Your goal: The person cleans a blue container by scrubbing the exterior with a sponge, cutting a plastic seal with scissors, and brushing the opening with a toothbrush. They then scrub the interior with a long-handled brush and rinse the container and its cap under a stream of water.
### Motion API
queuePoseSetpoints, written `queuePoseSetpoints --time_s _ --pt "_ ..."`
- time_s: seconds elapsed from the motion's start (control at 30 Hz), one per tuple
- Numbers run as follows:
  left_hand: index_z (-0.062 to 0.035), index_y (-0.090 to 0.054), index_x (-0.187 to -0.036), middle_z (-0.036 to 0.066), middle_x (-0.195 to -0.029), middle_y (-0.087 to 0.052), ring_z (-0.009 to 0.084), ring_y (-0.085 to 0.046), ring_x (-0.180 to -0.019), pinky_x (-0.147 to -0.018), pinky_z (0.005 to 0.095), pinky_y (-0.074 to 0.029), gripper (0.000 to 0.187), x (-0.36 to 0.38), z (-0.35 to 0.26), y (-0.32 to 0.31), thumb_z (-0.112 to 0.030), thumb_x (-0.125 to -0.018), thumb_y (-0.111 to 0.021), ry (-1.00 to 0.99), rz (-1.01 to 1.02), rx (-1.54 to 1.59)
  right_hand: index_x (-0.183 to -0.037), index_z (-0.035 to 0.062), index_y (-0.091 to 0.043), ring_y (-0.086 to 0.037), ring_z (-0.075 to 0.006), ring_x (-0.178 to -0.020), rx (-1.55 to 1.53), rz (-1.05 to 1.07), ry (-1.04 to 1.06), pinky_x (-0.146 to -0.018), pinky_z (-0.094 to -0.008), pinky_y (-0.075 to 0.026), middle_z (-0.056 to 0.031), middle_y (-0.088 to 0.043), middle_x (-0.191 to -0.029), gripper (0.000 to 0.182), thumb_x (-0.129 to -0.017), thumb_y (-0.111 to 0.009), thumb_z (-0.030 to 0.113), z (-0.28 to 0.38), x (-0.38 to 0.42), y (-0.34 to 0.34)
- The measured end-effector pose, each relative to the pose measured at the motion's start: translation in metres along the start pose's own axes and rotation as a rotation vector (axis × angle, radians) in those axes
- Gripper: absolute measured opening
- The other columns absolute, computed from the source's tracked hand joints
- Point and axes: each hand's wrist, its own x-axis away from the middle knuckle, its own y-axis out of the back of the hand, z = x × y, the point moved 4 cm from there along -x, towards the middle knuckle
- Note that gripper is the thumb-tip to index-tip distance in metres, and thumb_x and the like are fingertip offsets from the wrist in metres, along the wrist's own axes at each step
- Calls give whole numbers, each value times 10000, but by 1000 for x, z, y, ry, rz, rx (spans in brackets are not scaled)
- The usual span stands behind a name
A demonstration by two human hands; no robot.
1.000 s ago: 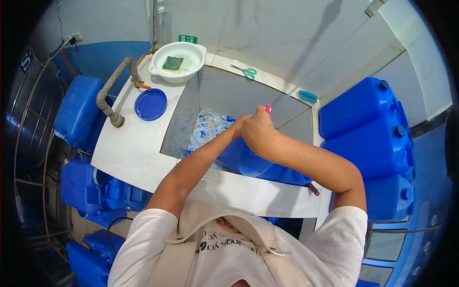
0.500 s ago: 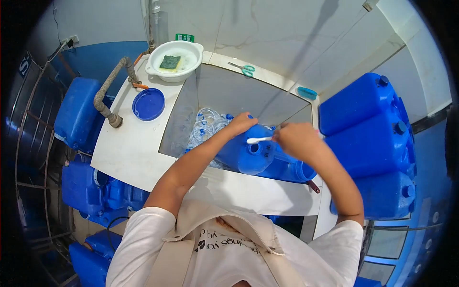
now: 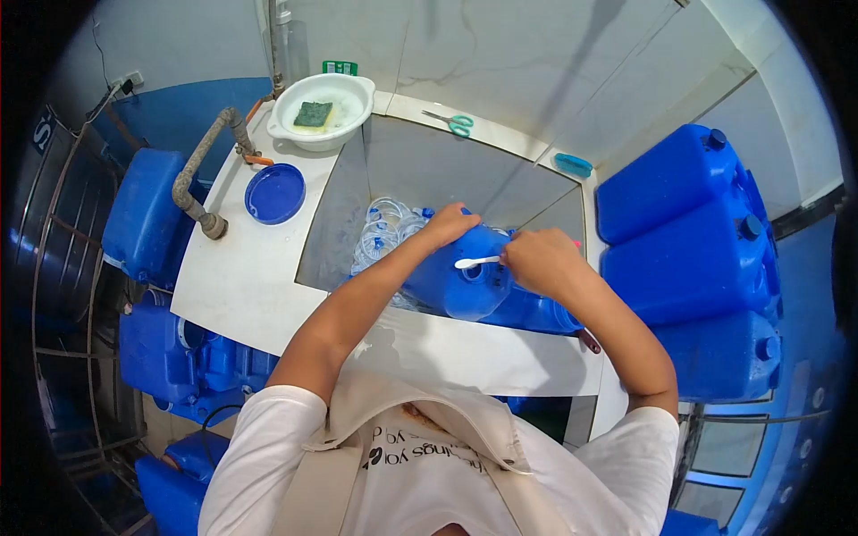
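A blue water jug leans in the sink, its round open mouth towards me. My left hand is closed over the jug's upper edge at the handle side. In my right hand is a white toothbrush, gripped in closed fingers. Its head sticks out to the left, just above the jug's mouth. A pinkish end shows behind the hand. Close by on the right, partly behind my right wrist, lies a second blue container with a wide round opening.
Coiled clear tubing lies in the sink. Around it on the white counter are a blue lid, a white basin with a sponge, scissors and a teal brush. Blue jugs stand at right.
My right hand has shifted slightly left and the toothbrush head moved with it, staying near the jug's mouth. My left hand keeps its hold; the whole view has shifted a little.
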Motion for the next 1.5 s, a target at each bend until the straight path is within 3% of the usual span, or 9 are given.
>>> queuePoseSetpoints --time_s 0.13,0.2,0.73,0.9,1.03,1.1,1.33,1.4,1.5 --pt "77 -561 -1045 245 -942 -621 309 -616 -872 -747 356 -473 550 0 -4 4 -356 -707 -583 -5 -17 -47 -694 69 -673 -644 -294 -654 -14 151 23 -570 -388 -512 -131 -645 -706 98 -703 -585 111 3 4 2" --pt "79 -558 -1052 251 -949 -620 311 -615 -879 -755 358 -473 556 -1 -3 3 -355 -706 -584 -1 0 -57 -770 85 -672 -632 -301 -697 7 119 11 -599 -406 -501 -112 -639 -754 186 -819 -561 226 -1 3 3" --pt "57 -588 -990 225 -898 -633 308 -622 -853 -740 359 -474 506 -2 -3 2 -360 -704 -584 -10 -64 -61 -750 84 -672 -637 -285 -702 45 214 -79 -601 -397 -500 -96 -636 -763 183 -809 -580 231 -6 14 20" --pt "58 -583 -985 219 -882 -634 301 -621 -845 -727 361 -473 500 4 -8 2 -357 -706 -583 15 -32 -60 -727 81 -667 -633 -276 -766 242 -168 133 -609 -386 -498 -93 -629 -803 117 -765 -609 176 10 -14 6" --pt "61 -581 -986 224 -889 -632 316 -618 -853 -744 372 -469 499 0 -7 4 -355 -709 -581 -19 -53 -85 -726 80 -666 -635 -285 -741 224 -167 138 -599 -378 -497 -95 -628 -781 128 -762 -608 188 7 -17 24" --pt "62 -580 -990 229 -899 -630 322 -616 -862 -755 373 -468 499 2 -4 1 -351 -710 -582 -9 -53 -75 -699 66 -664 -654 -265 -731 103 108 55 -565 -369 -489 -129 -648 -775 84 -703 -616 135 9 -16 8" --pt "75 -558 -1072 262 -1006 -606 344 -600 -938 -814 367 -458 561 6 -12 6 -355 -712 -579 25 -31 -106 -741 79 -669 -631 -305 -696 96 98 -106 -595 -416 -500 -97 -631 -780 218 -834 -551 237 -21 8 10" --pt "80 -553 -1079 266 -1017 -603 345 -599 -943 -816 367 -457 573 4 -12 3 -358 -712 -580 27 -12 -118 -754 68 -670 -627 -326 -689 -13 -33 -96 -602 -418 -499 -117 -634 -773 231 -839 -545 243 -14 9 17" --pt "85 -556 -1060 268 -1004 -604 344 -600 -937 -813 368 -457 566 3 -9 3 -361 -714 -583 -8 -47 -117 -757 57 -664 -622 -341 -683 -39 87 -150 -606 -430 -494 -134 -635 -760 226 -840 -540 227 -16 10 14"
